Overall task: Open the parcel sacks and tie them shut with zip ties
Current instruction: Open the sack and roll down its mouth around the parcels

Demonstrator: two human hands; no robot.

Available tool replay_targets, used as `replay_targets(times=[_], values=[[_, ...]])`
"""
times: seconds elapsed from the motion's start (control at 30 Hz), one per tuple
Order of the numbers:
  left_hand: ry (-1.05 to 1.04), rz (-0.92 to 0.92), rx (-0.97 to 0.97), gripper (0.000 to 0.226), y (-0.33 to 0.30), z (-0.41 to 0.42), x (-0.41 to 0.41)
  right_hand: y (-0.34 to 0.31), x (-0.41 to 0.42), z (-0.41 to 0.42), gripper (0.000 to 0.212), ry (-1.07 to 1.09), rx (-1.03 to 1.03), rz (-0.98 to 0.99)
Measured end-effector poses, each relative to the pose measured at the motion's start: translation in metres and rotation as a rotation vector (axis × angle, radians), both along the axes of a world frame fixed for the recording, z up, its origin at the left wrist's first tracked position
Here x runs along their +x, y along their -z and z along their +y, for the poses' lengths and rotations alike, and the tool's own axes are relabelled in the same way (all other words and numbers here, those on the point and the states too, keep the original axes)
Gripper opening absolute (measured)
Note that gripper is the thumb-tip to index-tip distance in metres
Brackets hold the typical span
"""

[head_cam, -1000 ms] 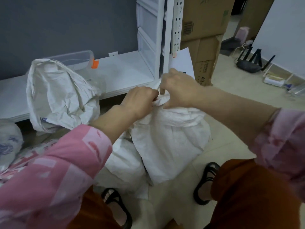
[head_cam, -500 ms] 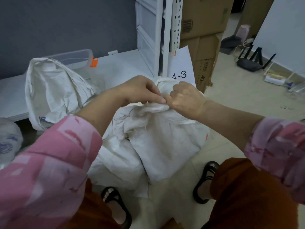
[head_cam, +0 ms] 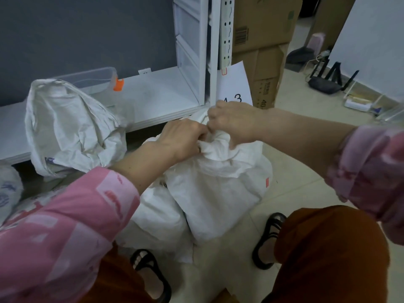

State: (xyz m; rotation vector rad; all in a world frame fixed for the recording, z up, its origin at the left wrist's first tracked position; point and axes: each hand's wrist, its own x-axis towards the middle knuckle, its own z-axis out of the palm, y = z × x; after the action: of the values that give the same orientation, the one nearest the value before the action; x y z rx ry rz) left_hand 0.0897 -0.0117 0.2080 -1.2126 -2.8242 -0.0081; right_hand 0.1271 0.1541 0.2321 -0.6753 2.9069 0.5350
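My left hand (head_cam: 183, 138) and right hand (head_cam: 232, 122) meet over the bunched neck of a white parcel sack (head_cam: 218, 186) that stands on the tiled floor (head_cam: 306, 171) between my sandalled feet, just in front of the low white shelf (head_cam: 157, 99). Both forearms reach in from the near corners, pink sleeves pushed back, wrists angled inward so the knuckles nearly touch. The left hand's fingers are curled down into the gathered fabric and grip it from the left; the right hand, held a little higher and farther, is clenched on the same bunch from the right, thumb side toward me. No zip tie can be made out between the fingers, which hide the very top of the neck. Half a second ago the sack's mouth lay looser and wider under my hands, with a fold of fabric spread to the left; now it is drawn into a tighter twist, and both hands sit closer together and farther right in view, covering part of the paper sign marked with a 3 (head_cam: 235, 88). A second white sack (head_cam: 72, 127), crumpled and open at the top, leans on the shelf to the far left, in front of a clear plastic bin (head_cam: 94, 78). Cardboard boxes (head_cam: 262, 29) stack behind the shelf frame on the far right.
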Motion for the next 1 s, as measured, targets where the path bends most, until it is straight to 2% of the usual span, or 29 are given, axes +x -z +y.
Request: replay_targets(times=[0.07, 0.1, 0.23, 0.27, 0.37, 0.4, 0.53, 0.67, 0.73, 0.83, 0.93, 1.0], values=[[-0.024, -0.002, 0.063, 0.015, 0.006, -0.009, -0.003, 0.009, -0.001, 0.001, 0.033, -0.069, 0.004, 0.043], [-0.033, -0.01, 0.092, 0.013, 0.009, -0.013, -0.004, 0.013, 0.0, 0.002, 0.033, -0.092, 0.002, 0.06], [0.046, -0.049, 0.117, 0.015, 0.011, -0.015, -0.002, 0.022, 0.003, 0.005, 0.062, -0.157, -0.026, 0.149], [0.068, -0.053, 0.121, 0.015, 0.01, -0.014, 0.0, 0.024, 0.002, 0.006, 0.062, -0.193, -0.019, 0.181], [0.063, -0.061, 0.178, 0.009, 0.012, -0.014, 0.002, 0.032, 0.0, 0.007, 0.025, -0.318, 0.072, 0.277], [0.028, -0.064, 0.198, 0.01, 0.015, -0.015, 0.003, 0.035, 0.0, 0.008, 0.019, -0.311, 0.114, 0.298], [-0.204, -0.086, 0.316, 0.024, 0.029, -0.017, 0.007, 0.042, 0.004, 0.018, 0.025, -0.174, 0.091, 0.499], [-0.302, -0.118, 0.316, 0.022, 0.048, 0.009, 0.029, 0.048, 0.01, 0.014, 0.044, 0.104, -0.172, 0.598], [-0.324, -0.281, 0.296, 0.026, 0.045, 0.023, 0.035, 0.055, 0.013, 0.015, 0.045, 0.204, -0.307, 0.568], [-0.364, -0.679, 0.247, 0.037, 0.013, 0.032, 0.021, 0.061, 0.018, 0.023, 0.053, 0.293, -0.383, 0.649], [-0.398, -0.822, 0.44, 0.036, -0.014, 0.033, -0.001, 0.067, 0.021, 0.029, 0.033, 0.297, -0.428, 0.743], [-0.393, -0.926, 0.397, 0.033, -0.012, 0.038, -0.009, 0.072, 0.021, 0.03, 0.022, 0.251, -0.498, 0.798]])
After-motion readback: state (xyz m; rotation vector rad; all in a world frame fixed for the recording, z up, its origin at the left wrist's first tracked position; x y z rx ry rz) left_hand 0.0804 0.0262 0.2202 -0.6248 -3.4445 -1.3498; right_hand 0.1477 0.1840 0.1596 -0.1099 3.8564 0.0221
